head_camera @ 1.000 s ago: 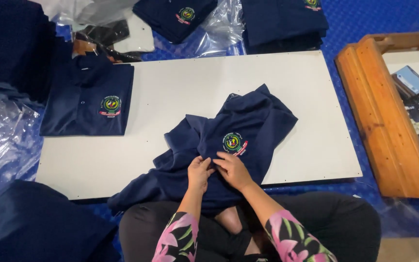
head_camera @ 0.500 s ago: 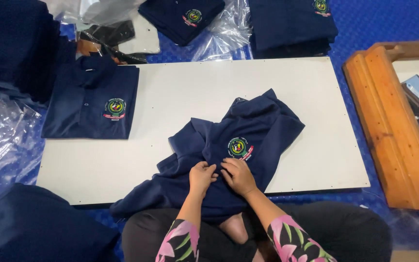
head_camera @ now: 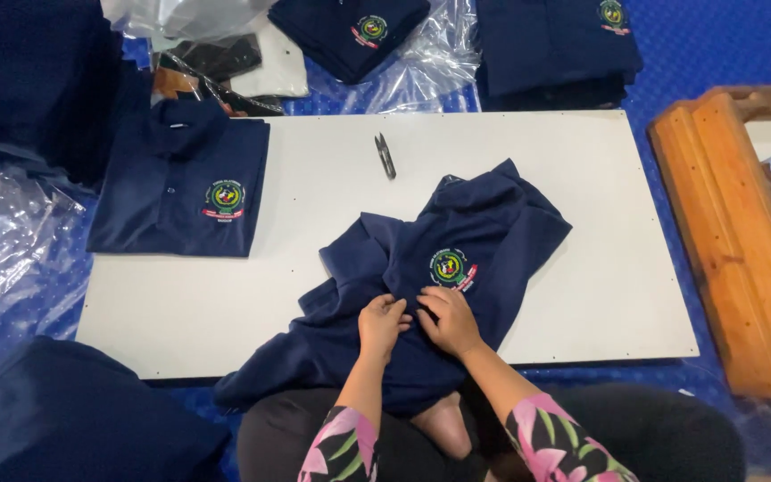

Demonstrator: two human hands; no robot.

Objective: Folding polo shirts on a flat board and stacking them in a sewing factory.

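Note:
A crumpled navy polo shirt (head_camera: 493, 223) with a round embroidered badge lies on the near edge of a white board (head_camera: 332, 178) and hangs over onto my lap. My left hand (head_camera: 380, 323) and my right hand (head_camera: 449, 319) sit side by side just below the badge, fingers pinching the shirt's fabric. A small dark thread snipper (head_camera: 385, 155) lies on the board beyond the shirt, apart from both hands.
A folded navy polo (head_camera: 185, 183) lies at the board's left end. More folded navy shirts (head_camera: 555, 45) and clear plastic bags (head_camera: 430, 76) sit behind the board. A wooden frame (head_camera: 725, 223) stands at the right. A dark fabric pile (head_camera: 64, 419) lies at the near left on the blue mat.
The view has shifted slightly, and the thread snipper on the board now shows. My hands have stayed on the shirt below the badge.

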